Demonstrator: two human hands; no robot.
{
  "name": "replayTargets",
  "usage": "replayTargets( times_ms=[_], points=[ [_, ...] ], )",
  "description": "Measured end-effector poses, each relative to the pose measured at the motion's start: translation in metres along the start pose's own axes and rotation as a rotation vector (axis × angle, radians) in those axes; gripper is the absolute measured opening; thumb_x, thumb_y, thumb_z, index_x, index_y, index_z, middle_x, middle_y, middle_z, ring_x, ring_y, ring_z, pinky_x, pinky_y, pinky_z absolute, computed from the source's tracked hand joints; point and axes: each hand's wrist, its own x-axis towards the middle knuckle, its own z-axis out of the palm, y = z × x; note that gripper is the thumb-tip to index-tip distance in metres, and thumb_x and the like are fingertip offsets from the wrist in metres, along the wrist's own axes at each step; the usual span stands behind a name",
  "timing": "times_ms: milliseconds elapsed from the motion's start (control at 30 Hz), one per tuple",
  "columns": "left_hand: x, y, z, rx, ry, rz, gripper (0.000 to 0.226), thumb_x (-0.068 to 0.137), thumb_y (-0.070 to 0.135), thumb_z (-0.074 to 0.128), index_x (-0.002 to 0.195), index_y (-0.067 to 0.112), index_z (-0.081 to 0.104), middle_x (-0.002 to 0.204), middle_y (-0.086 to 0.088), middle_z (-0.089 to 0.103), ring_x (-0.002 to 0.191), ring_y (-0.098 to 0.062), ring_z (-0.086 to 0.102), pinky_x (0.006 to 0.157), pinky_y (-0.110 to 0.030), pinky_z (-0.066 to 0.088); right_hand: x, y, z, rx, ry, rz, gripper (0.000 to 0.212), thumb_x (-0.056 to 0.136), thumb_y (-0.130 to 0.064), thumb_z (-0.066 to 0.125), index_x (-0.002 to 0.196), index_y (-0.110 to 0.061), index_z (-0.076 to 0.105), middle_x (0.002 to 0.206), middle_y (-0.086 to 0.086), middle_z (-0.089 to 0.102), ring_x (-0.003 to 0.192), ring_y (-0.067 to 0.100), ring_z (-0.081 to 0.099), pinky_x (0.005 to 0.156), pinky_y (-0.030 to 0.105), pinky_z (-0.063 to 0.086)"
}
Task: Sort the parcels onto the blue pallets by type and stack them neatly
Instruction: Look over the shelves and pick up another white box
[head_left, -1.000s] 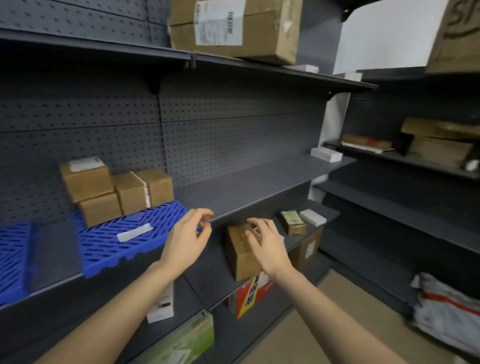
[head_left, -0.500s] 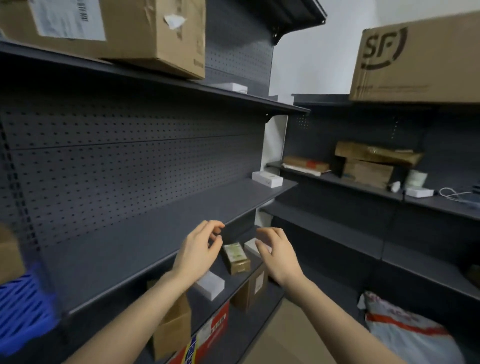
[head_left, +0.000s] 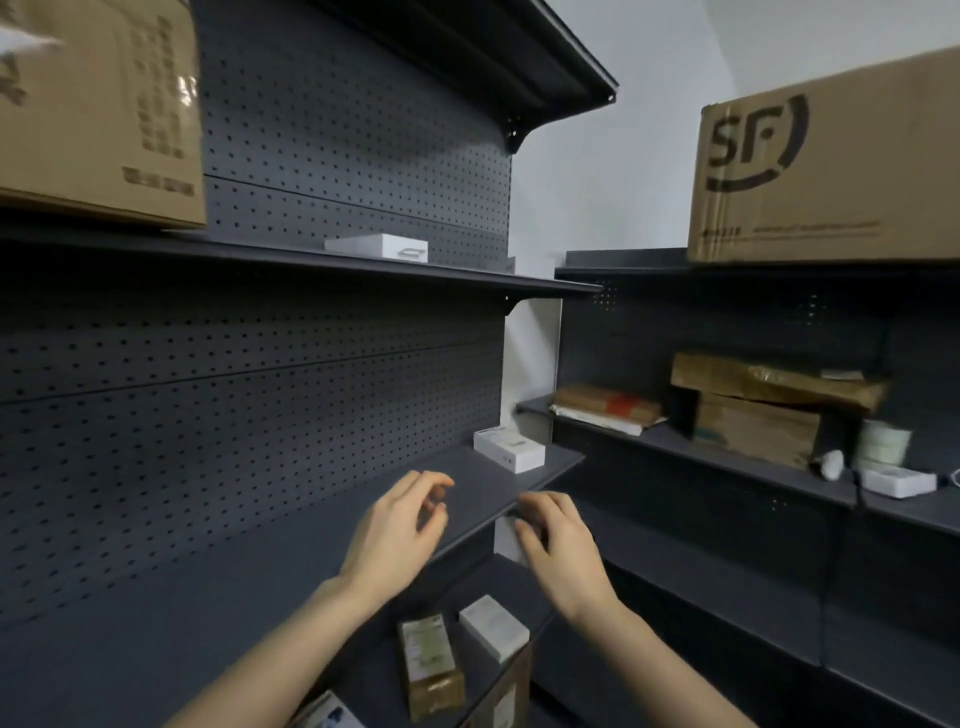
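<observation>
Dark pegboard shelving (head_left: 260, 395), white wall (head_left: 652, 135)

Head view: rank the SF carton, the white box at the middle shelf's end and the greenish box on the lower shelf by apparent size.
1. SF carton, by far the largest.
2. greenish box, which looks bigger than the white one, but it is nearer the camera, so the true order is unsure.
3. white box.

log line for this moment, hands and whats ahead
left hand: empty, loosely curled | right hand: empty, loosely curled | ahead: small white box on middle shelf | blue pallets: not in view
</observation>
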Motion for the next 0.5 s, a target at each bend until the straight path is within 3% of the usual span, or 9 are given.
replayTargets(
  times_ms=[200,500],
  points=[
    [0.1,0.036,0.011,0.088,0.192,0.029,0.024,0.091,0.019,0.056,0.113,0.03,0.059,0.1,0.018,0.056,0.089,-0.002,0.058,0.078,-0.032,0.053,0.102,0.021,-0.052,0.121,0.008,-0.216,0.033,0.097,-0.027,0.048,0.129,-0.027,0.051,0.128,-0.011,0.045,0.113,0.002,0.048,0.097,0.023,0.039],
    [0.21,0.097,-0.053,0.364,0.484,0.072,0.023,0.09,0.023,0.055,0.113,0.026,0.058,0.098,0.014,0.06,0.089,-0.003,0.059,0.077,-0.034,0.054,0.245,-0.015,-0.108,0.222,0.049,-0.532,0.037,0.097,-0.032,0.047,0.134,-0.028,0.047,0.134,-0.01,0.044,0.12,0.006,0.045,0.099,0.024,0.038]
  ],
)
